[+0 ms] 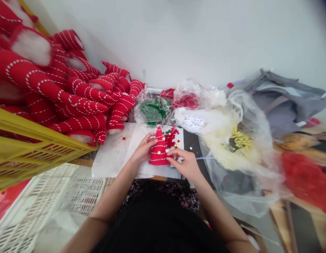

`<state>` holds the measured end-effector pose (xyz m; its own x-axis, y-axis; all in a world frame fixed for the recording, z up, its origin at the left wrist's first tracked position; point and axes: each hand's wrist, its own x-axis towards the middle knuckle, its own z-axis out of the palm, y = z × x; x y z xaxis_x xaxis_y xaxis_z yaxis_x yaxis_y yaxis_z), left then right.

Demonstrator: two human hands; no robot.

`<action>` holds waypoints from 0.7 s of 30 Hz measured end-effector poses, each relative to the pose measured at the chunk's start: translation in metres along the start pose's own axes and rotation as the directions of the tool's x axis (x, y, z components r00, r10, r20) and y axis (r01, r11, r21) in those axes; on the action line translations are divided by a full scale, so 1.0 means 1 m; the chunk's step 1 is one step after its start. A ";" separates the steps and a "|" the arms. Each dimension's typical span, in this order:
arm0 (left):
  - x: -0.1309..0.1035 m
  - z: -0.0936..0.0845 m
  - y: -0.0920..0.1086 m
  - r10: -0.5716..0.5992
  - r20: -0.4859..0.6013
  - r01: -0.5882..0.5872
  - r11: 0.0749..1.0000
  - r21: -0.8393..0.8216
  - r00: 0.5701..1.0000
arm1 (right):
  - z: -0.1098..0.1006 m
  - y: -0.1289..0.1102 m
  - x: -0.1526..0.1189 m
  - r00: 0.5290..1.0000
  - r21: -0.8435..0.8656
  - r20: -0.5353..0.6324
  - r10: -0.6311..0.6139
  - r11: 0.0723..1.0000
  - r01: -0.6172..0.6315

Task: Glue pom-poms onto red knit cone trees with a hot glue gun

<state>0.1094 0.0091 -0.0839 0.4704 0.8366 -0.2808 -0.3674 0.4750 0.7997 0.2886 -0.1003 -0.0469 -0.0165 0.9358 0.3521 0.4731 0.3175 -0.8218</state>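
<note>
A red felt cone point(158, 159) with white stitched cord stands point up on white paper, a few yellow pompoms on its side. My left hand point(145, 149) is closed on the cone's upper left side, fingers around its edge. At the cone's right side my right hand point(186, 162) pinches a small white pompom point(167, 151) against the felt between thumb and finger. Just behind the cone lies a loose heap of small red pompoms point(173, 137), with a few green and yellow ones among them.
Striped red stuffed cones point(86, 91) pile up at left above a yellow crate point(33, 147). Behind the paper sit plastic bags of green pompoms point(153, 110), red pompoms point(186, 100) and white pompoms point(194, 122). Yellow pompoms point(240, 137) lie in a bag at right. A white crate point(81, 191) stands lower left.
</note>
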 end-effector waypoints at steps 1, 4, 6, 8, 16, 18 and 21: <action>0.000 0.000 -0.001 0.003 0.004 -0.003 1.000 -0.003 1.000 | 0.001 0.000 -0.001 1.000 -0.001 0.004 -0.015 1.000 0.015; -0.002 0.000 -0.001 0.012 0.019 -0.012 1.000 -0.005 1.000 | 0.001 -0.001 -0.001 0.998 0.013 -0.011 -0.063 0.998 0.063; -0.003 0.002 0.000 0.013 0.027 -0.013 1.000 -0.005 1.000 | -0.003 -0.004 0.002 0.995 0.014 -0.063 -0.076 0.997 0.077; -0.004 0.003 0.000 0.015 0.031 -0.015 1.000 -0.009 0.999 | -0.007 -0.007 0.008 0.990 -0.009 -0.110 -0.091 0.996 0.091; -0.008 0.007 -0.003 0.068 0.058 -0.068 0.998 -0.003 0.996 | 0.005 -0.003 0.026 0.978 -0.178 0.029 -0.208 0.961 0.210; -0.010 0.006 -0.003 0.077 0.065 -0.078 0.997 -0.001 0.995 | 0.006 0.000 0.026 0.974 -0.189 0.038 -0.224 0.955 0.227; -0.011 0.004 0.000 0.061 0.033 -0.060 0.998 -0.032 0.998 | -0.003 0.009 0.029 0.978 -0.192 -0.034 -0.207 0.961 0.197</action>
<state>0.1074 -0.0017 -0.0787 0.4732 0.8546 -0.2138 -0.4202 0.4323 0.7978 0.2949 -0.0712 -0.0431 -0.0842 0.8441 0.5296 0.6210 0.4601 -0.6346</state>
